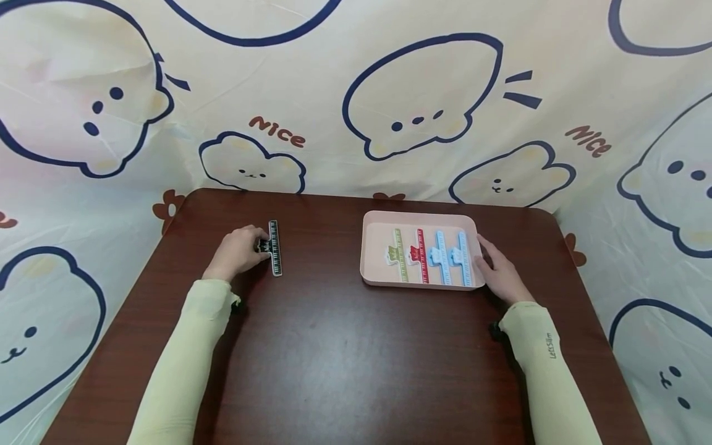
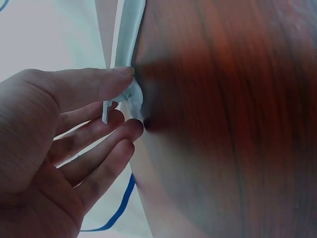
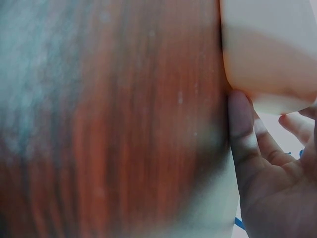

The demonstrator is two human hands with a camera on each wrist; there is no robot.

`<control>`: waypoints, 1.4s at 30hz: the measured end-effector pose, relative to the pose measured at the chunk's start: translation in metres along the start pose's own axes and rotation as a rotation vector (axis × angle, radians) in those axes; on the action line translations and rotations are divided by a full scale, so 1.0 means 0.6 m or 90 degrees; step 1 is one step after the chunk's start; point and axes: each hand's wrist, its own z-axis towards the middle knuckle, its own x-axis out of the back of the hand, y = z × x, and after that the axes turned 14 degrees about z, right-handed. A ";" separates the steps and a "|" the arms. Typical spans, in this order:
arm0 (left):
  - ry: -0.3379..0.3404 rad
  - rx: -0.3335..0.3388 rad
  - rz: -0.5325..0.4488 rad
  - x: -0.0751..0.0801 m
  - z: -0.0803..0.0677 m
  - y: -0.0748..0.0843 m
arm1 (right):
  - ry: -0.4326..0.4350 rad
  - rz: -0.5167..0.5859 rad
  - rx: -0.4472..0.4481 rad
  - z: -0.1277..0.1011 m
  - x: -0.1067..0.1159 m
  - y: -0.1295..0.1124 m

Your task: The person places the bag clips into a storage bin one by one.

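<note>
My left hand (image 1: 238,252) is at the left of the table, pinching the clip part of a black ruler-shaped clip (image 1: 275,247) between thumb and fingers. In the left wrist view the thumb presses on the pale clip (image 2: 130,94), whose strip runs upward along the table. A pale pink tray (image 1: 372,275) lies at the right. Inside it, side by side, are a green ruler clip (image 1: 400,254), a red ruler clip (image 1: 421,256) and two blue ruler clips (image 1: 442,258). My right hand (image 1: 502,272) touches the tray's right end with fairly straight fingers and thumb.
The dark brown wooden table (image 1: 322,364) has rounded back corners. A cream curtain (image 1: 311,80) with cartoon bears stands close behind it and along both sides.
</note>
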 end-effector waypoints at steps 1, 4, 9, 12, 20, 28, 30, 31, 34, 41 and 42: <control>0.001 0.000 -0.004 0.000 0.000 0.001 | 0.000 -0.001 0.001 0.000 0.000 0.000; 0.000 0.006 -0.018 0.000 0.001 0.005 | 0.000 0.000 0.003 0.000 0.001 0.000; -0.005 -0.001 -0.034 0.001 -0.001 0.013 | -0.001 0.002 0.003 -0.001 0.001 0.000; -0.005 -0.012 -0.035 0.002 -0.001 0.022 | -0.002 0.002 0.001 -0.002 0.002 0.000; -0.002 -0.035 -0.032 0.001 -0.005 0.047 | -0.006 0.004 -0.005 0.001 -0.001 0.008; 0.032 -0.067 -0.043 0.014 -0.005 0.082 | 0.002 0.003 0.003 0.000 0.001 0.004; 0.039 -0.073 -0.048 0.017 -0.006 0.091 | 0.001 0.002 0.002 -0.001 0.002 0.003; 0.042 -0.075 -0.051 0.018 -0.007 0.096 | 0.002 0.002 0.002 -0.001 0.002 0.003; 0.047 -0.080 -0.057 0.020 -0.009 0.107 | 0.000 0.002 0.003 0.000 0.001 0.005; 0.059 -0.099 -0.055 0.024 -0.009 0.126 | 0.002 0.002 0.010 0.003 0.001 0.009; 0.060 -0.102 -0.054 0.025 -0.009 0.128 | 0.003 0.002 0.010 0.003 0.001 0.009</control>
